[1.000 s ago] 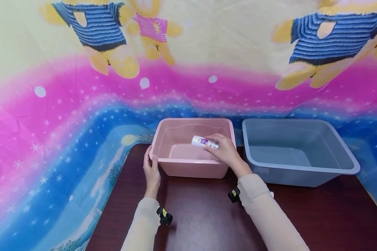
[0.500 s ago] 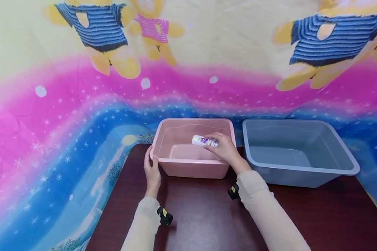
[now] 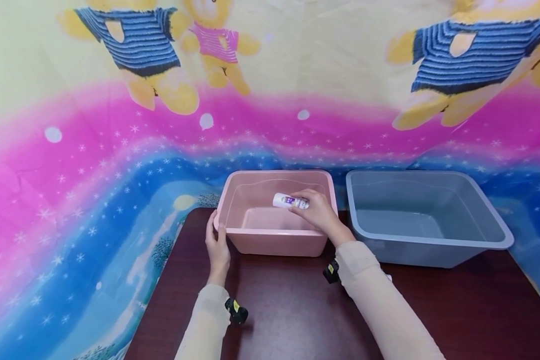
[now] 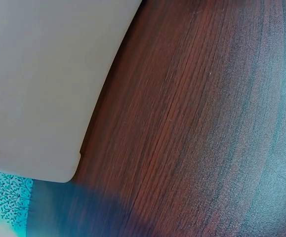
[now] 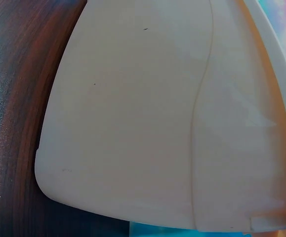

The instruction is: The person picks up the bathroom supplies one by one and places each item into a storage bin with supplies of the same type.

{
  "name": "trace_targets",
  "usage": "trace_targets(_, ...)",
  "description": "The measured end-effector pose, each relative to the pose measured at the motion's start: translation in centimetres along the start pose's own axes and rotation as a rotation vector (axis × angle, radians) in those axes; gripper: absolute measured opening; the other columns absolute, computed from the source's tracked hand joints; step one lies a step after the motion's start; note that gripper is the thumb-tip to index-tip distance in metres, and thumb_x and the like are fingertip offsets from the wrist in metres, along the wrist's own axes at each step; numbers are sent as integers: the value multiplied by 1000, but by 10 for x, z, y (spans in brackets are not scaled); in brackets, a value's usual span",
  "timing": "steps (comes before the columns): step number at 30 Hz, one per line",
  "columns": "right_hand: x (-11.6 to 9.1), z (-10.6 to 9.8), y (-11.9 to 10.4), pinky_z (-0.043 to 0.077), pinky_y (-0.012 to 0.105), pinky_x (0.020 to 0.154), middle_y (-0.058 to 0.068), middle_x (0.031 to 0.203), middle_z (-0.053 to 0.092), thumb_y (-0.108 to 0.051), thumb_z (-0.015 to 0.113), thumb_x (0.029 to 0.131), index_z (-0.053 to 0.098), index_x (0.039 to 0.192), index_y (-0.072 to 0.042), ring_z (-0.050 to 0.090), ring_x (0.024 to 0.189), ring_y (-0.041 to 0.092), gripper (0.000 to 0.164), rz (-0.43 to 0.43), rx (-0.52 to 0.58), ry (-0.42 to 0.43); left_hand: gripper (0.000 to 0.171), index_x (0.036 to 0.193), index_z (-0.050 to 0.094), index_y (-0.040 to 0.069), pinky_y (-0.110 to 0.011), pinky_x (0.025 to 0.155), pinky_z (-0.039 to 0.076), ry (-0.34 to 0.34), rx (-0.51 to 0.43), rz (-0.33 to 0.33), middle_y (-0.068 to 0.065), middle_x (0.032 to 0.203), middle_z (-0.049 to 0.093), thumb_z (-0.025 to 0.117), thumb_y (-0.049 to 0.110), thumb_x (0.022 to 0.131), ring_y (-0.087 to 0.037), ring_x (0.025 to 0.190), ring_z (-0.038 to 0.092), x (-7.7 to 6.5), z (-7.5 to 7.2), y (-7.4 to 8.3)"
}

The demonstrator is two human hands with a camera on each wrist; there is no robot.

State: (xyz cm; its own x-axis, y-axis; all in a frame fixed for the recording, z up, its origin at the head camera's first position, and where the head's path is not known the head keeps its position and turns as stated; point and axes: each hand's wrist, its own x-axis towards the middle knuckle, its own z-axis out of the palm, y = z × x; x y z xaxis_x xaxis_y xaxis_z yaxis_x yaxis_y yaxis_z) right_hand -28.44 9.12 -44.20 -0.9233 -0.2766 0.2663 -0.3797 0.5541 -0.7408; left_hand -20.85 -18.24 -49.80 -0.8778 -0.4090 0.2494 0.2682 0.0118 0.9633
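Over the inside of a pink plastic basin point(image 3: 276, 243), my right hand point(image 3: 316, 211) holds a small white bottle point(image 3: 281, 200) with a purple label. The bottle lies nearly level, its white end pointing left, and the fingers cover its right part. My left hand point(image 3: 218, 250) grips the basin's front left corner, thumb on the near side and fingers round the left rim. In the left wrist view the basin's outer wall point(image 4: 44, 89) fills the upper left. Its outer wall point(image 5: 123, 113) also takes up most of the right wrist view. Neither wrist view shows the bottle.
A larger grey-blue basin point(image 3: 418, 254) stands just right of the pink one. Both are on a dark wood table point(image 3: 288, 310), against a printed cloth backdrop point(image 3: 297, 130). A small white object point(image 3: 389, 278) peeks out beside the right sleeve.
My right wrist and sleeve shift slightly up and left, and the bottle moves very slightly left with the hand. My left hand keeps its place on the pink basin.
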Motion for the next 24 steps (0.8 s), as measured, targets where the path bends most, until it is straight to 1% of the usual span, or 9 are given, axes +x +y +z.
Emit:
trace_targets(4,3,0,1,54,39,81,13,119,66,-18,80,85,71,122,-6,62,98,26,40,8,-14,-6,46,149,41,3,-42,108,36,-8,-10,-15,-14,153,41,47,8,104,-27,136,40,0,1,0)
trace_targets(12,11,-1,4,53,40,82,15,117,67,-16,80,85,71,120,-4,62,98,26,37,7,-11,-14,46,149,42,4,-46,110,35,-1,-9,-14,-14,153,41,47,7,103,-27,138,39,-1,0,2)
trace_targets(15,13,-2,5,52,40,84,15,117,67,-16,80,85,72,119,-4,62,99,27,37,11,-14,-10,46,149,42,4,-46,109,36,-1,-10,-18,-14,153,40,47,7,103,-28,137,39,-1,1,2)
trace_targets(19,15,-2,5,51,41,87,15,120,66,-16,80,85,71,120,-5,60,103,28,37,34,-14,-14,46,149,42,4,-43,107,38,-4,-15,-24,-14,153,40,46,7,104,-28,136,41,0,1,2)
trace_targets(24,16,-1,8,51,42,89,14,119,66,-16,80,85,72,120,-6,60,104,28,37,51,-12,-21,46,149,41,2,-39,105,39,-3,-17,-8,-15,152,40,46,6,103,-31,136,41,-1,1,0)
